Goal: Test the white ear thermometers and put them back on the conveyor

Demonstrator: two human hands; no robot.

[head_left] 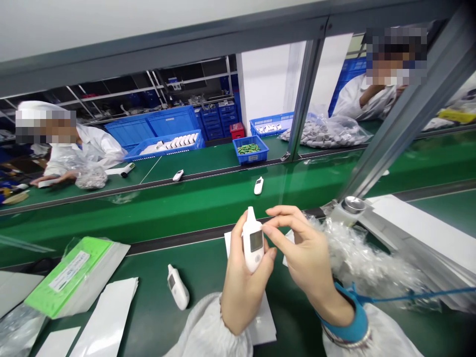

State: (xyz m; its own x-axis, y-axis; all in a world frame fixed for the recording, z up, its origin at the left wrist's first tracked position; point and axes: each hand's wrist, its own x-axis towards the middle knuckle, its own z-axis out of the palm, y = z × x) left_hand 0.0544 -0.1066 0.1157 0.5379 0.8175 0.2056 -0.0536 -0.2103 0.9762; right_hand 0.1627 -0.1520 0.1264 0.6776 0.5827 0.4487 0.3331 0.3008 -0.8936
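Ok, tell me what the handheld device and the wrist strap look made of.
Device in the left hand: glossy white hard plastic, judging by its smooth moulded shell, with a grey screen. Wrist strap on the right hand: blue, matte, probably elastic fabric.

Bare green mat (pixel 208 267) left of hands, spare thermometer (pixel 177 287) there, crinkled plastic bags (pixel 357 258) crowding right

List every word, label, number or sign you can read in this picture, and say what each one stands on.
Nothing here can be read.
White label on the green packet: print too blurred.
Label on the small blue bin: too small.
Screen of the white thermometer held in the left hand, the right hand at its side: blank grey, no digits.
Second thermometer on the table: no legible marking.
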